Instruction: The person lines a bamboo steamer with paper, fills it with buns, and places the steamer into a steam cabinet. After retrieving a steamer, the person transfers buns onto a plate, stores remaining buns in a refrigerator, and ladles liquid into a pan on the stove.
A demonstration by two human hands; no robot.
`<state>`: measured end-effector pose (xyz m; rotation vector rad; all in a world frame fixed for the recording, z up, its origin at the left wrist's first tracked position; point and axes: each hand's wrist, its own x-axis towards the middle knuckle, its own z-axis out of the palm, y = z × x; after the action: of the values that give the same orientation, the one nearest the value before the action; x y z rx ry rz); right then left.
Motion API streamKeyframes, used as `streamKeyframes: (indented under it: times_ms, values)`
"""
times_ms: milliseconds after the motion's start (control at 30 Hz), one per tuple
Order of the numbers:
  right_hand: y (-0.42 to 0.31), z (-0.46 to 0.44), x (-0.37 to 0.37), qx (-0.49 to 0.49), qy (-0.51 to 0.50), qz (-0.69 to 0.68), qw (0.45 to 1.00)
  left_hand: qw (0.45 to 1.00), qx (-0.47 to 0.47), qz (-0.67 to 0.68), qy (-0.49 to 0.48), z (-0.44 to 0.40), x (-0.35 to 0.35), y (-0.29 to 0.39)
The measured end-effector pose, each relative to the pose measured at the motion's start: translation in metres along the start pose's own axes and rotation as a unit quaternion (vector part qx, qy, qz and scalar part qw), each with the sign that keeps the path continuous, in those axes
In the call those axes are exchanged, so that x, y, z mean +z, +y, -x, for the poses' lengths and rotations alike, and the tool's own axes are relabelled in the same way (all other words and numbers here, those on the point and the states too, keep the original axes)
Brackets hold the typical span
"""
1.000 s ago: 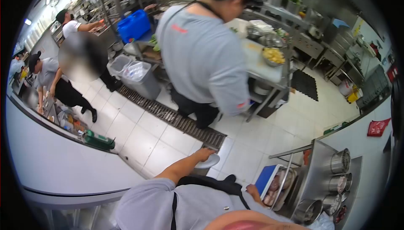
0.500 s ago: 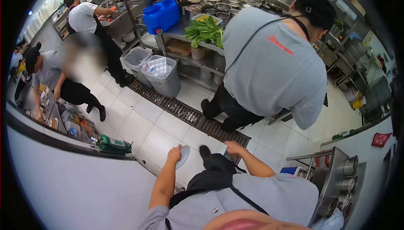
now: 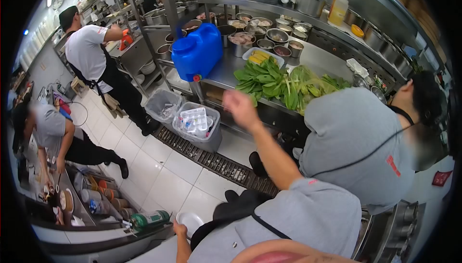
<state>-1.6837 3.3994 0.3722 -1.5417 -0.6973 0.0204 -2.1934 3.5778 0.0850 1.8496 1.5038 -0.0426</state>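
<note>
My left hand [image 3: 180, 228] is low in the view, its fingers closed on the rim of a white plate [image 3: 190, 223]. My right hand [image 3: 240, 107] is raised and reaches forward, blurred by motion, near the front edge of the steel counter [image 3: 231, 74]. Its fingers look bent, but whether they hold anything is unclear. Just beyond it lie leafy greens [image 3: 264, 80]. Behind the greens is a tray of yellow food [image 3: 262, 57]. A blue jug [image 3: 197, 51] stands to the left of the greens.
Close on the right, a co-worker in grey [image 3: 356, 143] bends over. Two more people [image 3: 86, 56] [image 3: 50, 128] work at the left. Grey bins [image 3: 211, 140] stand below the counter beside a floor drain [image 3: 231, 169]. A green cylinder [image 3: 149, 219] lies at lower left.
My view has moved nearer the counter with the greens. My right hand has risen and reached forward; my left still holds the plate. The grey-shirted co-worker now bends lower at the right.
</note>
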Motion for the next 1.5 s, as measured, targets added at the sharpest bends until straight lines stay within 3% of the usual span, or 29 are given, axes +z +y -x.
streamKeyframes:
  times_ms: [33, 67, 100, 167, 200, 233, 300, 367, 433, 467, 500, 567, 700, 767, 833, 900, 1033, 1100, 1133, 1200, 1233, 1300, 1333, 1400, 1500]
  values:
    - [-0.024, -0.049, -0.015, -0.062, 0.057, 0.026, 0.996, 0.999, -0.021, 0.042, 0.005, 0.007, -0.013, 0.014]
    - [-0.038, -0.101, -0.029, -0.104, 0.1, 0.006, 0.99, 0.987, -0.037, 0.142, 0.065, -0.028, 0.017, -0.036]
    - [-0.071, -0.143, -0.049, -0.145, 0.128, 0.085, 0.977, 0.962, -0.041, 0.239, 0.127, -0.044, 0.029, -0.044]
    - [-0.085, -0.245, -0.085, -0.202, 0.204, 0.081, 0.955, 0.955, -0.043, 0.263, 0.127, -0.064, 0.031, -0.04]
    - [-0.102, -0.286, -0.101, -0.186, 0.2, 0.086, 0.958, 0.948, -0.047, 0.285, 0.132, -0.071, 0.03, -0.029]
    - [-0.11, -0.332, -0.12, -0.16, 0.189, 0.063, 0.967, 0.95, -0.043, 0.284, 0.126, -0.089, 0.032, -0.013]
    - [-0.108, -0.423, -0.164, -0.153, 0.209, 0.164, 0.952, 0.971, -0.082, 0.117, 0.193, -0.128, 0.037, 0.014]
    - [-0.097, -0.515, -0.219, -0.158, 0.242, 0.37, 0.883, 0.986, -0.015, 0.16, -0.032, -0.128, -0.029, 0.156]
    - [-0.079, -0.577, -0.246, -0.16, 0.298, 0.409, 0.848, 0.944, 0.033, 0.32, 0.074, -0.163, -0.031, 0.219]
    - [-0.074, -0.606, -0.255, -0.16, 0.346, 0.449, 0.808, 0.962, 0.082, 0.242, 0.092, -0.197, -0.027, 0.233]
    - [-0.069, -0.633, -0.265, -0.158, 0.348, 0.458, 0.802, 0.963, 0.084, 0.242, 0.081, -0.206, -0.037, 0.269]
    - [-0.057, -0.669, -0.285, -0.067, 0.276, 0.689, 0.667, 0.95, 0.198, 0.24, -0.035, -0.221, -0.072, 0.363]
    - [-0.064, -0.677, -0.257, -0.025, 0.216, 0.722, 0.657, 0.928, 0.245, 0.276, -0.053, -0.262, -0.069, 0.453]
    - [-0.055, -0.707, -0.27, 0.004, 0.203, 0.764, 0.612, 0.92, 0.252, 0.281, -0.107, -0.257, -0.081, 0.496]
    - [-0.041, -0.723, -0.286, -0.01, 0.196, 0.767, 0.611, 0.916, 0.252, 0.281, -0.134, -0.265, -0.08, 0.51]
    - [-0.037, -0.718, -0.283, -0.115, 0.212, 0.76, 0.604, 0.911, 0.258, 0.282, -0.153, -0.265, -0.082, 0.524]
    - [-0.06, -0.697, -0.251, -0.063, 0.307, 0.728, 0.61, 0.916, 0.273, 0.258, -0.142, -0.263, -0.079, 0.526]
    - [-0.055, -0.696, -0.257, -0.097, 0.319, 0.631, 0.701, 0.918, 0.252, 0.285, -0.112, -0.248, -0.083, 0.525]
    - [-0.052, -0.693, -0.26, -0.099, 0.32, 0.628, 0.702, 0.918, 0.253, 0.285, -0.108, -0.243, -0.082, 0.521]
    - [-0.057, -0.668, -0.237, -0.079, 0.295, 0.704, 0.641, 0.919, 0.212, 0.319, -0.093, -0.234, -0.076, 0.506]
    - [-0.066, -0.667, -0.233, -0.087, 0.298, 0.701, 0.642, 0.917, 0.216, 0.325, -0.087, -0.232, -0.072, 0.499]
    - [-0.062, -0.68, -0.237, -0.084, 0.2, 0.749, 0.627, 0.917, 0.21, 0.329, -0.08, -0.224, -0.067, 0.476]
    - [-0.056, -0.686, -0.238, -0.088, 0.197, 0.747, 0.629, 0.917, 0.207, 0.331, -0.076, -0.219, -0.064, 0.464]
    - [-0.048, -0.695, -0.236, -0.094, 0.213, 0.674, 0.701, 0.929, 0.225, 0.292, -0.039, -0.213, -0.061, 0.449]
    - [-0.041, -0.704, -0.239, -0.134, 0.167, 0.69, 0.691, 0.924, 0.182, 0.327, -0.074, -0.199, -0.066, 0.437]
